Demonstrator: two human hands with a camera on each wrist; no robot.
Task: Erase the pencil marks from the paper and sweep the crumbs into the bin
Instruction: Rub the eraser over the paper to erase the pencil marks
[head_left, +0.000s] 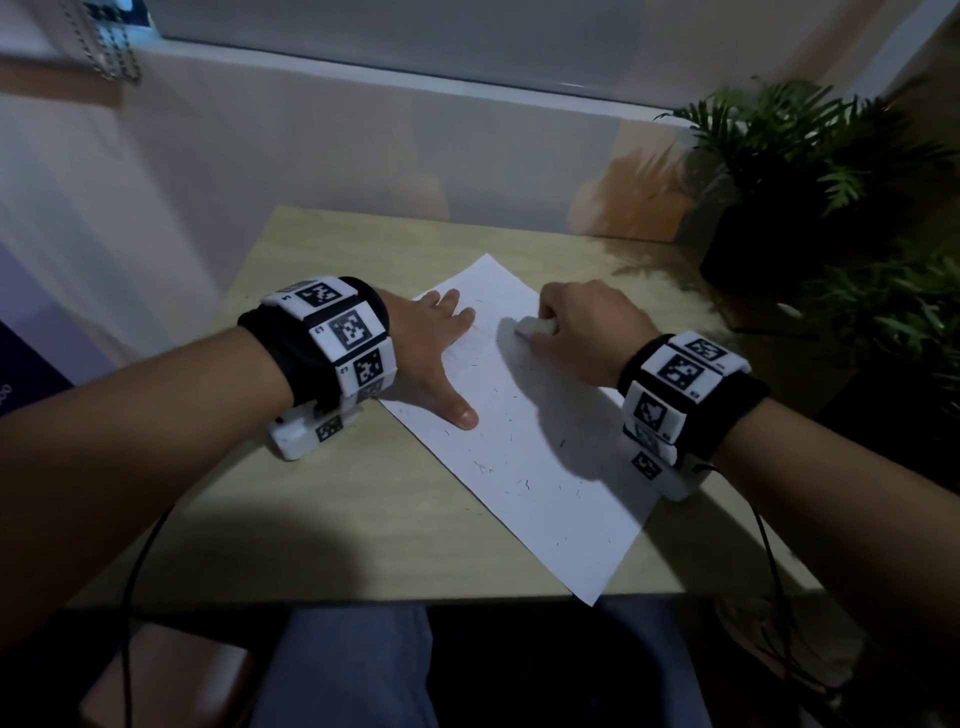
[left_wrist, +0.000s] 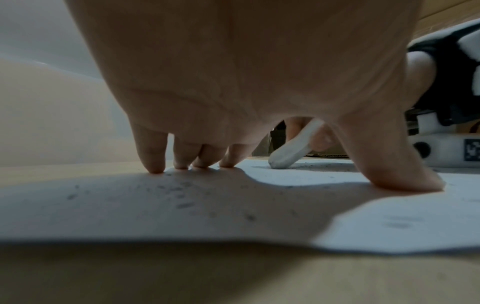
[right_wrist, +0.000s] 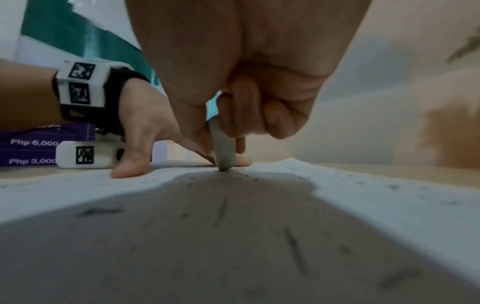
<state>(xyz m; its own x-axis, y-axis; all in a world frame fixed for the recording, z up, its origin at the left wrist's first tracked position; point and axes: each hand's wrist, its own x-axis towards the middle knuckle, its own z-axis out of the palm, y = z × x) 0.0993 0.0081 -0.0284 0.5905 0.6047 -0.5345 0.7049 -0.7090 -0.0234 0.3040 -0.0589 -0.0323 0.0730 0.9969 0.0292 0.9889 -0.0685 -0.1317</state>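
Observation:
A white sheet of paper (head_left: 540, 457) lies askew on the pale wooden table (head_left: 332, 499), strewn with dark eraser crumbs (head_left: 519, 483) and faint pencil marks. My left hand (head_left: 441, 343) lies flat on the sheet's left edge, fingers spread and thumb pressed down. My right hand (head_left: 576, 322) pinches a white eraser (head_left: 535, 326), whose tip touches the paper near the far end. In the right wrist view the eraser (right_wrist: 223, 150) stands on end on the paper (right_wrist: 363, 195). From the left wrist, the eraser (left_wrist: 293, 148) shows beyond my fingertips (left_wrist: 155, 166). No bin is in view.
A potted plant (head_left: 810, 171) in a dark pot stands at the table's far right corner, more leaves (head_left: 904, 322) below it. A grey wall rises behind the table. A purple printed board (right_wrist: 33, 148) stands to the left. Cables hang from both wrists.

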